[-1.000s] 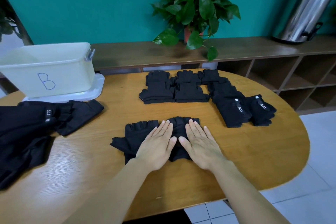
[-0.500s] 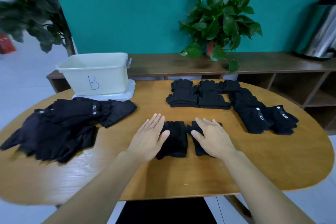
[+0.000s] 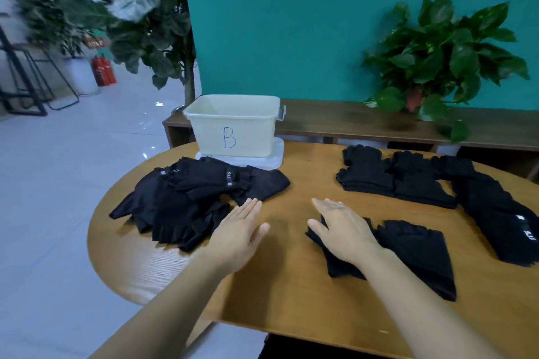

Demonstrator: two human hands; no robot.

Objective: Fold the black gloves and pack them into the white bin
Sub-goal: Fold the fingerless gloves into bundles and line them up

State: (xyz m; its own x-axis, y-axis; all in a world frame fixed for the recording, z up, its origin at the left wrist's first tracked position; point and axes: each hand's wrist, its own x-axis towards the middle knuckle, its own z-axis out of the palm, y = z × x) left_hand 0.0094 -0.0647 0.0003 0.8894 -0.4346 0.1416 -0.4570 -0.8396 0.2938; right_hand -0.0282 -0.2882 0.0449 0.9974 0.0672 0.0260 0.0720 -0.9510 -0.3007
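Two hands: left hand [image 3: 237, 234] is hovering flat, empty, nearing unfolded glove pile [image 3: 192, 201]; right hand [image 3: 342, 230] is pressing folded glove [image 3: 408, 251] flat, unclenched.
Bin: white bin [image 3: 233, 125] is waiting open.

The bin [image 3: 233, 125] sits upper centre on the table [image 3: 291, 285]; a glove heap [image 3: 189, 201] lies before it, seemingly folded gloves [image 3: 393, 178] at right.

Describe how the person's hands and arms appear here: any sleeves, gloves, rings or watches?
Both the left hand and the right hand are bare, with no gloves on them. No ring, watch or wristband shows. Both forearms are uncovered down to the bottom edge of the picture, so no sleeve is in view.
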